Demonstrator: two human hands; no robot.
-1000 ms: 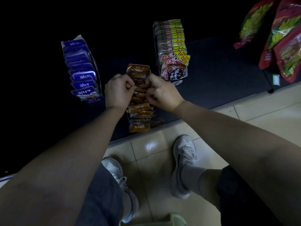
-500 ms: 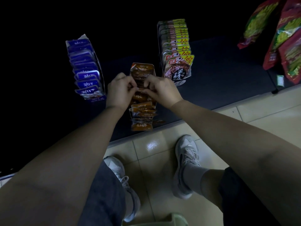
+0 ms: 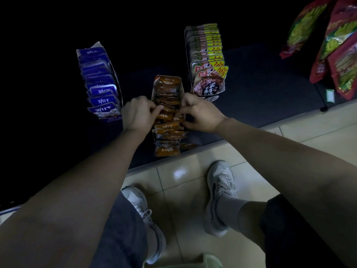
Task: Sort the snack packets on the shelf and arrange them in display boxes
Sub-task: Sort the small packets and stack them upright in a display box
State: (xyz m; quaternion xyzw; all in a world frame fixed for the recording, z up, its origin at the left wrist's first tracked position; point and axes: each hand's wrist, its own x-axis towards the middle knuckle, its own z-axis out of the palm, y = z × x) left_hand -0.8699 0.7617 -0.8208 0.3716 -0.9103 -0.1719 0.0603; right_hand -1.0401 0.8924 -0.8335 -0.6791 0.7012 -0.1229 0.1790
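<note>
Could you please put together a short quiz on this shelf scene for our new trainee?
1. True or false: the left hand and the right hand both grip orange packets in the middle display box.
2. Which colour are the packets in the left box? A blue, B green, C white.
3. Fill in: the big red bags hang on the view's ____ side.
Key: 1 true; 2 A; 3 right.

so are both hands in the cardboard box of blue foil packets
No, the left hand and right hand both pinch orange-brown packets in the middle cardboard box.
</note>
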